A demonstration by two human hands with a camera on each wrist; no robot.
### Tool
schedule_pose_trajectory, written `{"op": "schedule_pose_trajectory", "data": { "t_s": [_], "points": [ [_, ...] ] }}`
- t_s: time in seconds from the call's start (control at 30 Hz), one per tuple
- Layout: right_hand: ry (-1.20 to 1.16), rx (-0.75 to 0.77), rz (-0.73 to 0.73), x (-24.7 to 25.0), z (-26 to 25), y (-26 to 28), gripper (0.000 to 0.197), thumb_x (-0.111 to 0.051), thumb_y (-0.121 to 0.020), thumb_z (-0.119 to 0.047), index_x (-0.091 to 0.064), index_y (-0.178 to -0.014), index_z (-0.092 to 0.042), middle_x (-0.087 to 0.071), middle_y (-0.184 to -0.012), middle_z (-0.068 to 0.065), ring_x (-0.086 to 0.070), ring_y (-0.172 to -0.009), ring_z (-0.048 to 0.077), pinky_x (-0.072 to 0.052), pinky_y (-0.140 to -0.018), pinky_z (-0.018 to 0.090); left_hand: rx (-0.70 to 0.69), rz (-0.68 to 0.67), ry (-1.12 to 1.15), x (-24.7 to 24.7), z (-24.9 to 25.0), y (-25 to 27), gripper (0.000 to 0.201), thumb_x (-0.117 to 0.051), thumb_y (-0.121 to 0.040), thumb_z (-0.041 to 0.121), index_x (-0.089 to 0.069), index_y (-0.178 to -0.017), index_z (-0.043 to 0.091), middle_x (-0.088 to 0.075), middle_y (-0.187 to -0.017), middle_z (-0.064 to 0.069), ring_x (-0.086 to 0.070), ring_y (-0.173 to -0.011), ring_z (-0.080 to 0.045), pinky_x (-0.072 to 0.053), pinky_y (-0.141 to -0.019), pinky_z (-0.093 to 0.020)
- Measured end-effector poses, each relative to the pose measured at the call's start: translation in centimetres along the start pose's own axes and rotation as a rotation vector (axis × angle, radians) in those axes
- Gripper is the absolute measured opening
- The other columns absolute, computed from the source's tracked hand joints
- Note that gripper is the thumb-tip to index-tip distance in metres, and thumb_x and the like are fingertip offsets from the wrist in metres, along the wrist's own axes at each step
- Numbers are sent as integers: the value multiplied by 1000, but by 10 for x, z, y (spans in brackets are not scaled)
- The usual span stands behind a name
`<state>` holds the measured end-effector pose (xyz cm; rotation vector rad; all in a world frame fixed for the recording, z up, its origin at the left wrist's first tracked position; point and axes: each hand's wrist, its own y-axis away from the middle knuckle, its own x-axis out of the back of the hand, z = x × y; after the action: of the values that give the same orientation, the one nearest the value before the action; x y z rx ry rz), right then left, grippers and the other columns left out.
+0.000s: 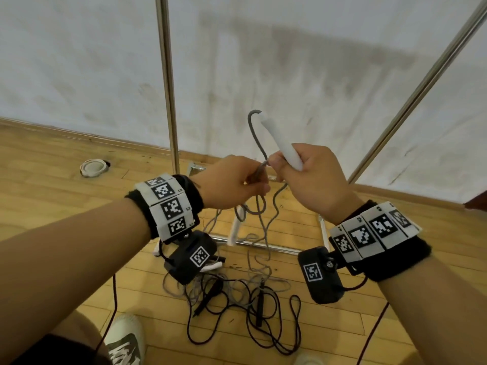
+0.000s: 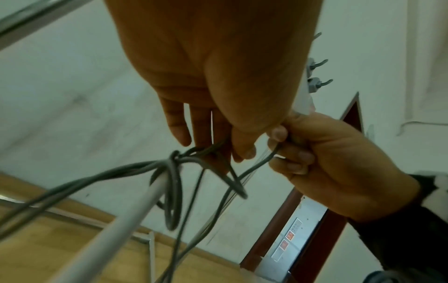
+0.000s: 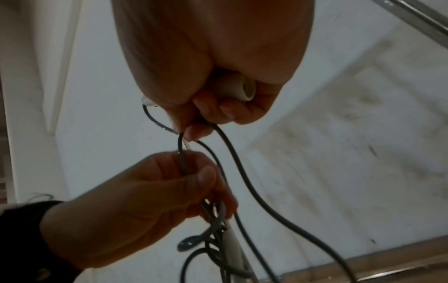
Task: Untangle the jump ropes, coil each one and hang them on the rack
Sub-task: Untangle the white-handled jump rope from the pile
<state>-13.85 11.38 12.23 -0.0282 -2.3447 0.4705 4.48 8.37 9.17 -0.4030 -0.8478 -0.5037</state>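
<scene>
Matt white plastic handle [image 1: 280, 143]; gray rope [image 1: 255, 133] woven, dull. Black rope [image 1: 263, 335] at 6 o'clock smooth, slightly glossy. Rack [image 1: 168, 83] polished metal. Floor [image 1: 52, 164] wood, satin. Wall [image 1: 290, 61] scuffed, matt.

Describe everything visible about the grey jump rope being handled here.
The grey rope is a thin, matte cord with white, smooth cylindrical handles. The right hand grips one handle, tilted up and to the left, with cord looping out of its top end. The left hand pinches the cord just beside it. Below, the cord is knotted around a second white handle hanging in the air, then trails to the floor, mixed with a black rope.
</scene>
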Motion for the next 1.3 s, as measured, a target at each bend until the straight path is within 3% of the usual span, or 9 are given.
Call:
{"op": "schedule_pose_trajectory", "data": {
  "t_s": [0.2, 0.37, 0.57, 0.7, 0.8, 0.93, 1.03, 1.2, 1.3],
  "points": [
    [-12, -45, 192, 30, 15, -9, 28, -63, -93, -37, -73, -84, -12, -66, -67, -1, -60, -63, 15, -52, -62, 36, 44, -60, 4, 2, -24, 7, 10, -59, -97, 24, -64, -93, 32, -65, -86, 13, -61, -77, 0, -43, -63, -15],
    [22, -69, 242, 47, 37, -9, 26, -64, -92, -37, -74, -83, -15, -67, -67, 0, -56, -58, 10, -50, -61, 34, 80, -96, -12, 10, -37, 9, 21, -44, -104, 22, -63, -103, 31, -66, -89, 16, -61, -81, -1, -47, -70, -18],
    [-17, -179, 375, 78, 63, -12, 17, -66, -84, -40, -71, -69, -32, -62, -56, -13, -53, -52, -4, -42, -60, 25, 172, -102, -231, 20, -56, 12, 27, -38, -105, 26, -61, -91, 27, -65, -87, 9, -60, -78, -10, -41, -64, -20],
    [22, -256, 231, 72, 78, -5, 6, -72, -85, -26, -76, -82, -21, -66, -72, -7, -54, -55, 1, -42, -55, 20, 209, -120, -226, 21, -57, 13, 28, -38, -105, 26, -61, -88, 25, -66, -81, 7, -59, -70, -5, -37, -59, -17],
    [37, -221, 118, 57, 69, -3, 15, -75, -81, -19, -74, -80, -33, -68, -87, -11, -61, -71, 0, -43, -56, 16, 184, -125, -270, 19, -48, 10, 29, -38, -105, 29, -62, -89, 26, -63, -79, 7, -55, -68, -3, -36, -58, -19],
    [-128, -207, -21, 27, 45, 2, 10, -74, -85, -24, -75, -80, -32, -73, -83, -4, -64, -73, 13, -50, -59, 16, 117, -123, -241, 17, -25, 5, 28, -41, -103, 34, -64, -88, 28, -63, -74, 8, -60, -66, -7, -46, -60, -26],
    [-126, -122, -120, 4, 33, 9, 7, -71, -88, -29, -73, -93, -34, -71, -88, -9, -64, -77, 10, -49, -67, 21, 54, -95, -239, 14, -5, 3, 27, -42, -103, 36, -61, -84, 32, -62, -71, 10, -59, -64, -2, -44, -58, -23],
    [-32, 2, -191, -12, 22, 11, 21, -65, -92, -31, -67, -72, -35, -59, -62, -11, -51, -54, 5, -36, -52, 20, -10, -38, -157, 18, 7, 5, 28, -45, -103, 31, -57, -78, 32, -64, -72, 8, -61, -65, -5, -45, -58, -20],
    [49, 11, -194, -10, 21, 7, 29, -64, -93, -33, -58, -66, -26, -50, -57, -8, -46, -52, 5, -33, -50, 17, 13, -98, -159, 20, 0, 10, 21, -46, -103, 30, -61, -89, 27, -67, -82, 5, -65, -76, -13, -52, -69, -31]
  ]
}}
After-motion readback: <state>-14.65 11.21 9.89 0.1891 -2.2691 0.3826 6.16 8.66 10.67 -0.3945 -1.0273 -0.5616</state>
